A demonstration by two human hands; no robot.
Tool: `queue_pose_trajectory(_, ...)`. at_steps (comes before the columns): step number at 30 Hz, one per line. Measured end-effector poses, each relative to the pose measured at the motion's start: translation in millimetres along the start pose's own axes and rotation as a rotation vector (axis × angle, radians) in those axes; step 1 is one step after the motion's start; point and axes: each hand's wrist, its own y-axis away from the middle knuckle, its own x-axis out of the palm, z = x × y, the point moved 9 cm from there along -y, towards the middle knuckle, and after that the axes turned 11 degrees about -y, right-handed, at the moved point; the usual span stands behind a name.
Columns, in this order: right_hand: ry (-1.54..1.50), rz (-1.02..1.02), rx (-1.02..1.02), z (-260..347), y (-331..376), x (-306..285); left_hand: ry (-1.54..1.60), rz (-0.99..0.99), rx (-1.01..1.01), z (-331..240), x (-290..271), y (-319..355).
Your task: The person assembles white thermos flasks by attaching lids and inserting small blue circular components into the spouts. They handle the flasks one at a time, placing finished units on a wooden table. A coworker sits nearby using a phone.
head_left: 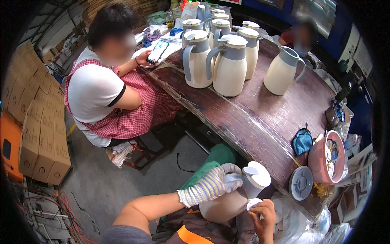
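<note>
While both hands grip a jug (pixel 243 191), 1 grey lid (pixel 301 183) lies beside.

Jugs (pixel 229 65) on table (pixel 260 122), bowl (pixel 325 156) right.

A long dark wooden bench (pixel 260 118) runs diagonally through the room, wrapped in clear plastic film that wrinkles along its near edge. Beneath it lies a grey concrete floor (pixel 105 183), dusty and scuffed. Stacked brown cardboard boxes (pixel 38 122) line the left side. Blue panels (pixel 325 28) stand beyond the bench's far end. The light is even and soft.
</note>
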Motion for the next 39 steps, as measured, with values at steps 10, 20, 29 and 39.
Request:
queue_pose_trajectory(10, -0.096, 0.022, 0.016, 7, 5, 15, -0.326, 0.067, 0.025, -12, -2, -3)
queue_pose_trajectory(20, -0.034, -0.162, 0.015, -3, 10, -21, -0.339, 0.055, 0.063, -15, -1, -2)
queue_pose_trajectory(29, -0.118, -0.044, 0.085, -1, 14, -10, -0.411, 0.01, 0.149, -22, -2, -1)
queue_pose_trajectory(39, -0.199, -0.041, 0.111, -4, 19, -12, -0.257, 0.132, 0.081, -11, 4, -6)
